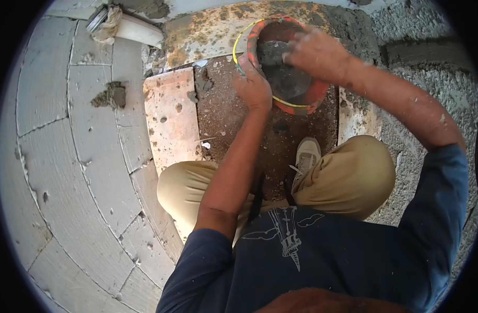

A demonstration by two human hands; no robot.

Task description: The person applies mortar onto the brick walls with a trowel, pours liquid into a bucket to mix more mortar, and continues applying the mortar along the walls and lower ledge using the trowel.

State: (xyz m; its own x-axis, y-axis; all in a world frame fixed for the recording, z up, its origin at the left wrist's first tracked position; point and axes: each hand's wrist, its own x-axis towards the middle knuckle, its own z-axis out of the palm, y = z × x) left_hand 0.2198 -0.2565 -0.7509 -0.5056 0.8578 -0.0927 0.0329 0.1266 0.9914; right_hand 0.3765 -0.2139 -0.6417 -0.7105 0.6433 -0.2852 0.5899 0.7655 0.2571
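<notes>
A round orange-red container (pixel 318 97) with grey mortar (pixel 288 83) inside stands on the brown, gritty ground. A yellow band runs around part of its rim. My left hand (pixel 253 87) is closed on the left side of the rim. Over the upper right of the opening is my right hand (pixel 316 55), blurred by motion, its fingers pointing into the container. Whether the right hand holds anything cannot be made out.
Grey block wall (pixel 92 156) on the left bears a mortar smear (pixel 113 96). A stained board (pixel 171 115) lies left of the container, another (pixel 207 34) behind it. A white bar (pixel 138 31) lies upper left. Rough concrete (pixel 406 112) is at right. My shoe (pixel 308 154) is below.
</notes>
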